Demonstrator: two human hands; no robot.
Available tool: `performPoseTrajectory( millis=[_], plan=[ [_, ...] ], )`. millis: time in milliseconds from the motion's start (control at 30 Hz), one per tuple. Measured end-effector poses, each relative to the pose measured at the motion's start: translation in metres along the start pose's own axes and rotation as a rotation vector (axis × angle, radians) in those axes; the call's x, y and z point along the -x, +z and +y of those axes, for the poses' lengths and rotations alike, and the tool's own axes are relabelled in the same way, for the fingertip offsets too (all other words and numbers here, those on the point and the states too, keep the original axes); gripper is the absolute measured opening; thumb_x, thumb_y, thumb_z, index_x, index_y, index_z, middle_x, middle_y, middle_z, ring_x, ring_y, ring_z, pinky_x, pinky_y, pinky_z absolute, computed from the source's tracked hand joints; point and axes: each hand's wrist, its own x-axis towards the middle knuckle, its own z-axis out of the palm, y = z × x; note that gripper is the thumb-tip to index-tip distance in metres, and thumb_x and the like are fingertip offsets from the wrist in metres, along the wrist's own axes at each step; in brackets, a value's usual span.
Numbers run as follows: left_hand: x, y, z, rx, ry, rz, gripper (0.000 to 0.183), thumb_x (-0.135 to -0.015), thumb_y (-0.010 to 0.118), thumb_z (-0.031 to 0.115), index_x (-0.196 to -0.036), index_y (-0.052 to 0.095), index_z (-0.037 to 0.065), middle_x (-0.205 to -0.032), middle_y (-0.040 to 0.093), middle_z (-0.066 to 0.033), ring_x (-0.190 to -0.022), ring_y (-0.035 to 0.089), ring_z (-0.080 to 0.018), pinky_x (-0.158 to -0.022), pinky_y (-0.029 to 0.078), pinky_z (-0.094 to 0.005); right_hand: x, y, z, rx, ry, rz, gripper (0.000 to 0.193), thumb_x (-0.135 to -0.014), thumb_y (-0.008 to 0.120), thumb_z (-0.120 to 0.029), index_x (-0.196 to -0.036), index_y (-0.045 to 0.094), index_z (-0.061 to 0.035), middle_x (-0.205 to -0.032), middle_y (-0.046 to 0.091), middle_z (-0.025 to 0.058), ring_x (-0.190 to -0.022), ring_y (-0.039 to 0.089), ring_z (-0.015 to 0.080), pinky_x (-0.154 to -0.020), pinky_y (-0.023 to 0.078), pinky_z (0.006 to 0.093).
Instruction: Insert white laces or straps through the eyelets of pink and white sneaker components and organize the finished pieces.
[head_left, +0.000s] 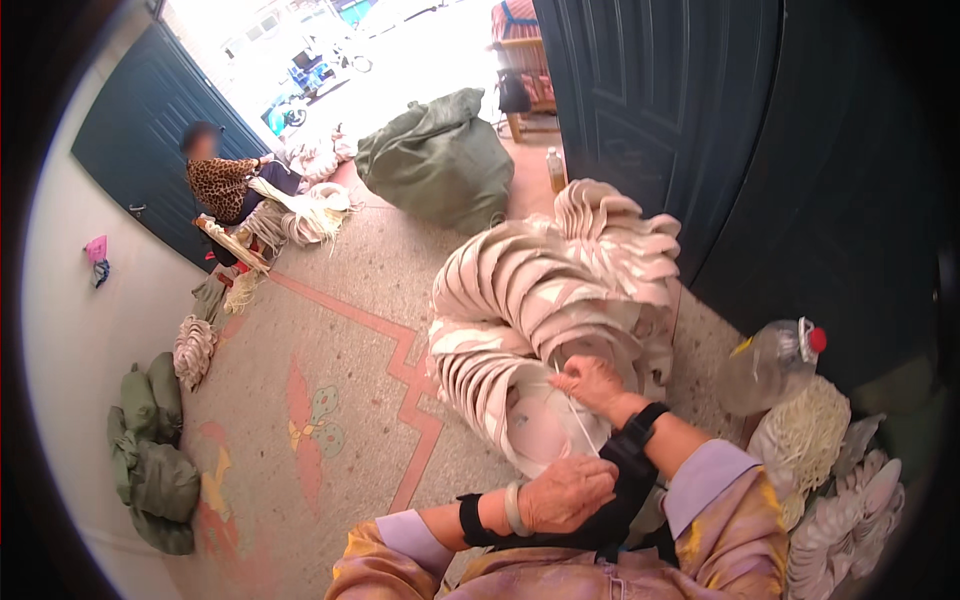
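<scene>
Pulling a thin white strip (579,420) between them, the two hands work over a big heap of curved pink and cream pieces (530,285). The right hand (592,384) is by the near side of the heap, with its fingertips pinched on the top end of the strip. The left hand (570,495) is lower down, closer to the person's body, with its fingers curled up tight on the bottom end. The strip slants across the open front of one round bunch, and the heap sits on the floor (340,380) right in front of the person. Behind the heap are a fat green sack (440,165) and a small bottle (556,172), near a dark blue door (650,110). On the right is a big clear jug (768,372) with a red cap, and just below it lie a bundle of pale strings (808,440) and more wavy pieces (850,530). Far off on the left, another person (222,188) in a spotted top sits beside pale bunches (305,212). Some smaller green sacks (165,480) are piled near the left wall (70,400).
</scene>
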Motion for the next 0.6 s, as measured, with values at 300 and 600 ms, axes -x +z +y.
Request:
performPoseTrajectory(
  millis=[300, 600],
  plan=[
    [0.014, -0.013, -0.015, 0.048, -0.146, 0.057, 0.016, -0.077, 0.057, 0.008, -0.087, 0.047, 0.000, -0.093, 0.052, -0.0146, -0.079, 0.053, -0.0313, -0.072, 0.043, -0.0358, -0.024, 0.011, -0.006, -0.158, 0.171, -0.060, 0.020, -0.069, 0.057, -0.022, -0.073, 0.060, -0.0028, -0.067, 0.062, 0.0127, -0.060, 0.059, 0.0223, -0.056, 0.046, 0.0322],
    [0.000, 0.003, -0.115, -0.220, -0.502, 0.566, 0.043, -0.082, 0.057, 0.030, -0.110, 0.045, -0.001, -0.107, 0.051, -0.0181, -0.097, 0.050, -0.0321, -0.083, 0.039, -0.0383, -0.025, 0.022, 0.015, -0.542, 0.237, -0.017, 0.012, -0.072, 0.060, -0.015, -0.074, 0.059, -0.0026, -0.059, 0.057, 0.0051, -0.050, 0.054, 0.0104, -0.043, 0.042, 0.0258]
  ],
)
